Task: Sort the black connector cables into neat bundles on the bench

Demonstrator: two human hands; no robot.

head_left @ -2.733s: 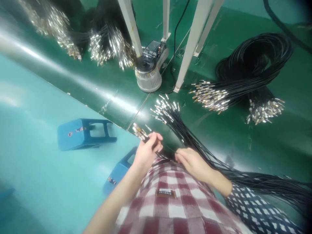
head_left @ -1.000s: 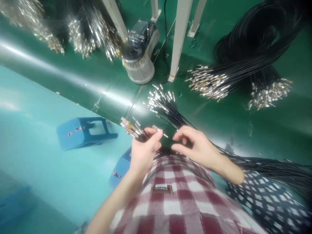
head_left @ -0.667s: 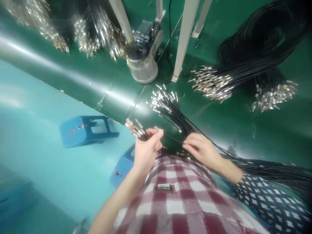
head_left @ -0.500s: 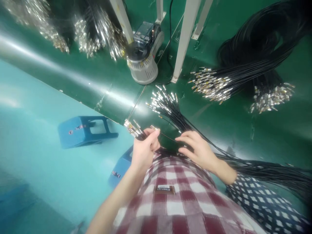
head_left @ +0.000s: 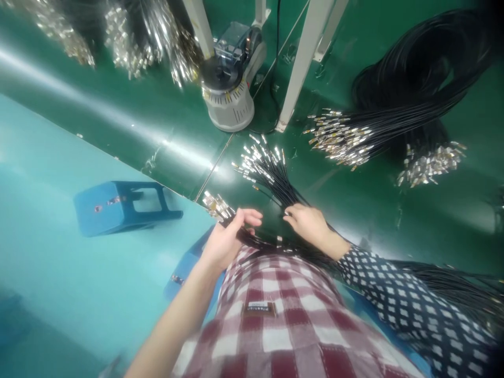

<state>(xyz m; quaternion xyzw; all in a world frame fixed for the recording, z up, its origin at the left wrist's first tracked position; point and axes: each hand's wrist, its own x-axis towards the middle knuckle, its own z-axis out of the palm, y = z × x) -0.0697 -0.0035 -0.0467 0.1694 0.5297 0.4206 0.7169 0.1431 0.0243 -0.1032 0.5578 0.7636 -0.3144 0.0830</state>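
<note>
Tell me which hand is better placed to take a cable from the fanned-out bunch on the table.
Probably the right hand: its fingertips are right by that fanned-out bunch, while the left hand is farther off, holding another bunch.

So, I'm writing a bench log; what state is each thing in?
Left hand: curled around the cable bunch
Cable bunch: held, connector ends exposed
Right hand: fingers bent at the fanned cables; grip unclear
Fanned cables: connector ends spread
Coiled cables: looped
Grey machine: standing; on or off unclear
Blue stool: seems upright
</note>
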